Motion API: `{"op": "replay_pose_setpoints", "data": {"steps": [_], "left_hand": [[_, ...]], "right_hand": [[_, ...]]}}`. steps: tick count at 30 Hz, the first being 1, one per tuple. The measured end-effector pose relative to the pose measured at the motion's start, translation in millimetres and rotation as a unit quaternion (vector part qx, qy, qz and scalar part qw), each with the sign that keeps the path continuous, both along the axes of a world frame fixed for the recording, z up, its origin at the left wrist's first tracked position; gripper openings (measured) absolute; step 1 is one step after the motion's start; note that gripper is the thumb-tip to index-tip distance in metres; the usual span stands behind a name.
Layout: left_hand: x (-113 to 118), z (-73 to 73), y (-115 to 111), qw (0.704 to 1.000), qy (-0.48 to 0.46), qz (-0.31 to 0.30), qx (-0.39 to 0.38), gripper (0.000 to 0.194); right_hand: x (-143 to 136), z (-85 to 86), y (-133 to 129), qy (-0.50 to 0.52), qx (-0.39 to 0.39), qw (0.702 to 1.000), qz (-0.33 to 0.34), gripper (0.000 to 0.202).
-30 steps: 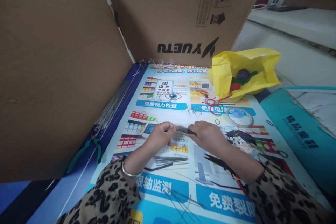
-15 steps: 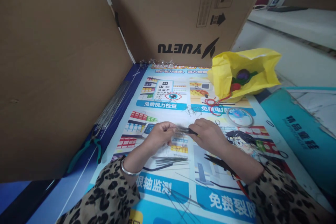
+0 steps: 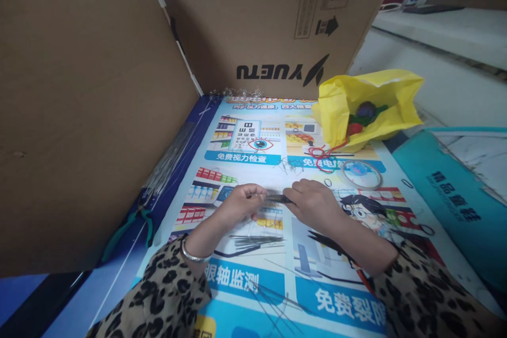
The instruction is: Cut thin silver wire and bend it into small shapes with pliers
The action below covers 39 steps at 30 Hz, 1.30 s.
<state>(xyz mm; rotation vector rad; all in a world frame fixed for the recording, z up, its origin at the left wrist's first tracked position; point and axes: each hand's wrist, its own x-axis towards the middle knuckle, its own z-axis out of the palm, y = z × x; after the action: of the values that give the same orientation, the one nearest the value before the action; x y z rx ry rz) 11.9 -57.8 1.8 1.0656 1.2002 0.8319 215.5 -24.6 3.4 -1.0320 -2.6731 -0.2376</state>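
Note:
My right hand is closed around dark long-nose pliers, whose narrow jaws point left. Facing it, my left hand pinches a thin wire at the tips of the jaws; fine strands of it hang below the fingers, too faint to follow fully. Just under the hands lies a bundle of short dark wires on the printed sheet. More loose wires are scattered nearer to me. Partly covered by my right forearm are black-bladed scissors with orange-red handles.
Green-handled pliers and a bundle of long wires lie at the left by a cardboard wall. Bent wire pieces, a tape roll and a yellow bag with yarn lie beyond my hands. A teal box stands right.
The pliers have turned slightly in my right hand, and their jaws look closer together. Both hands stay in nearly the same place; the view has shifted slightly.

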Motion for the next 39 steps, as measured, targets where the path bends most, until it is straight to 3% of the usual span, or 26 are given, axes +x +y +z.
{"op": "replay_pose_setpoints", "data": {"steps": [11,39], "left_hand": [[-2.7,-4.4,0.9,1.0,0.016,-0.015,0.002,0.023],[-1.2,0.5,2.1,0.999,0.03,-0.02,0.008,0.022]], "right_hand": [[-1.9,4.7,-2.5,-0.025,-0.024,0.999,-0.005,0.009],[-4.6,4.9,-2.1,-0.058,-0.1,0.993,-0.027,0.013]]}}
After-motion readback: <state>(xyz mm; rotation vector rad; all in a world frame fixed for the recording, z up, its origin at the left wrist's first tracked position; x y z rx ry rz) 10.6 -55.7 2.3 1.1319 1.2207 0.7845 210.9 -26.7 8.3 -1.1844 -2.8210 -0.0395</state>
